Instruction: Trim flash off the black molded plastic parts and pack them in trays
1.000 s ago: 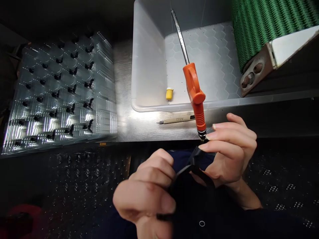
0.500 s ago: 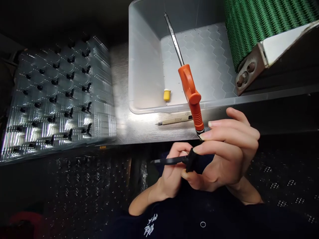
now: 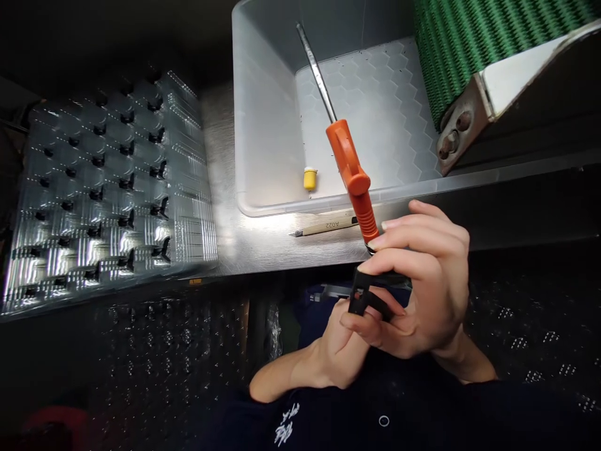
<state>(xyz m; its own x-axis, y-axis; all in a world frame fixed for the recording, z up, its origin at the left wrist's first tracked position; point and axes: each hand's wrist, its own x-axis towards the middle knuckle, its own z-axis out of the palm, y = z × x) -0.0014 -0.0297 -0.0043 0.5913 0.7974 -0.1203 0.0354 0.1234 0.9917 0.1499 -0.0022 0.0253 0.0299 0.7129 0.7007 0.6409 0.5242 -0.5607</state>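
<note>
1. Hands meet low in the head view, over a dark lap and in front of the brushed metal surface [image 3: 263,244]. The right hand [image 3: 422,294] is closed around the base of an orange-handled air blow gun with a long steel nozzle [image 3: 350,169], which slants up and away over a translucent white plastic bin [image 3: 263,125].
2. The same right hand's fingers, together with the left hand [image 3: 340,351] curled beneath, pinch a small black plastic part with a square opening [image 3: 364,294], held just under the gun's base. Both grips are closed on it.
3. To the left lies a clear blister tray with rows of pockets [image 3: 188,207]; many pockets already carry similar black pieces, so the work looks partly done, with this piece not yet seated.
4. Inside the bin sits a small yellow cap [image 3: 310,178]. A beige craft knife marked A022 [image 3: 328,225] rests on the surface just before the bin's rim. A green ribbed conveyor belt [image 3: 469,44] rises at upper right.
</note>
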